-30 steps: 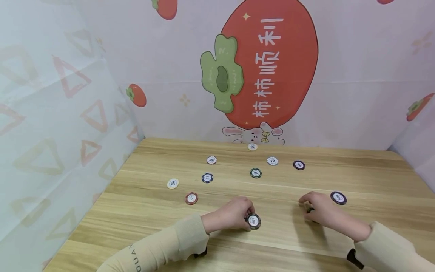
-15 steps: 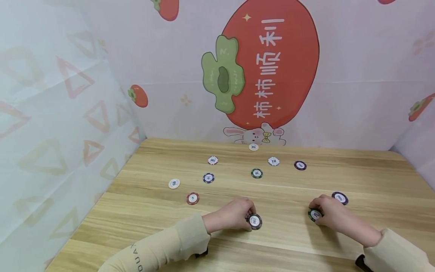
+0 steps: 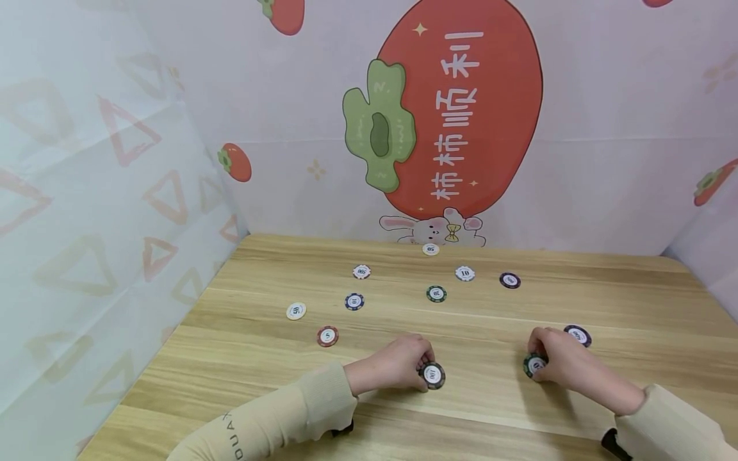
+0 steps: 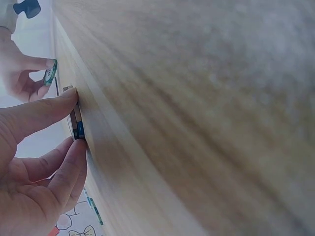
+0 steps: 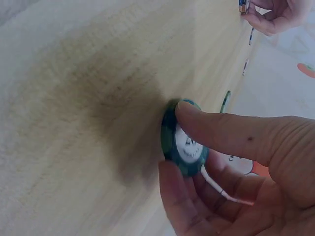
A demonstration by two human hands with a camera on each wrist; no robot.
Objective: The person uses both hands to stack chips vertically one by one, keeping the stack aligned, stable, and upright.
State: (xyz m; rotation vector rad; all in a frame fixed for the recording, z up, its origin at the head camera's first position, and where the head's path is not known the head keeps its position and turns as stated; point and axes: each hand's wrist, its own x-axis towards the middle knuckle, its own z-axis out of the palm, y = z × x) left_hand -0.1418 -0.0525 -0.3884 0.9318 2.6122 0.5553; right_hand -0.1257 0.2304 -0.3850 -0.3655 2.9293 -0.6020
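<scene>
Two pinches logged: my left hand (image 3: 392, 365) gripped the black 100 chip (image 3: 432, 376) low at the table (image 3: 484, 410), fingers curled in; my right hand (image 3: 567, 362) pinched a green chip (image 3: 533, 367), tilted, near a purple-rimmed chip (image 3: 578, 335).

The left hand (image 3: 394, 365) and right hand (image 3: 564, 362) are held well apart, each curled into a pinch (both forearms (image 3: 277, 410) are sleeved).

The place is booth-like, whether in a home or studio unclear: a wood-grain tabletop (image 3: 478, 333) bordered by a persimmon-printed backdrop (image 3: 450, 121) at twelve o'clock, a creased triangle-patterned sheet (image 3: 109, 192) at nine, a pale panel (image 3: 712, 246) at three.
</scene>
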